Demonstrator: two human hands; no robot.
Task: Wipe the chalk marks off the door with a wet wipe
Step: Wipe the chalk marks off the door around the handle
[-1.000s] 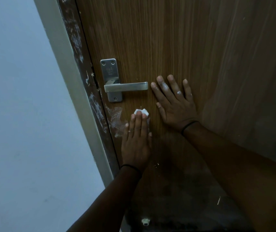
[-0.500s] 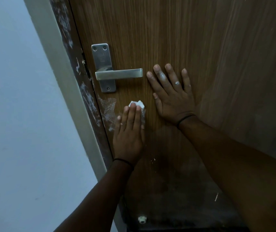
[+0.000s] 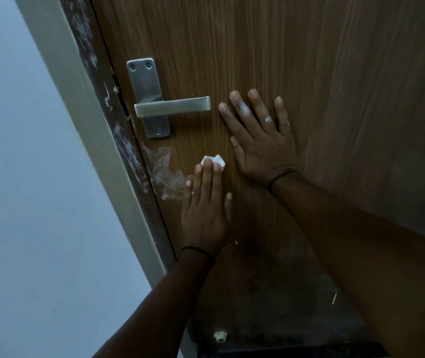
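The brown wooden door (image 3: pixel 296 60) fills most of the view. White chalk marks (image 3: pixel 163 169) smear its left edge, just below the metal handle plate. My left hand (image 3: pixel 205 205) lies flat on the door with straight fingers and presses a small white wet wipe (image 3: pixel 215 160) against the wood; the wipe peeks out past the fingertips, right of the chalk smear. My right hand (image 3: pixel 260 136) rests flat with spread fingers on the door, right of the lever, chalk dust on its fingers.
A silver lever handle (image 3: pixel 172 105) on a metal plate (image 3: pixel 144 81) sits above the chalk. The dark door frame (image 3: pixel 97 60) with white scuffs and a pale wall (image 3: pixel 25 177) lie to the left. A small white object (image 3: pixel 220 337) lies on the floor by the door.
My left hand with the wipe has shifted only slightly near the chalk smear. The right hand stays flat on the door. The head camera has moved a little.
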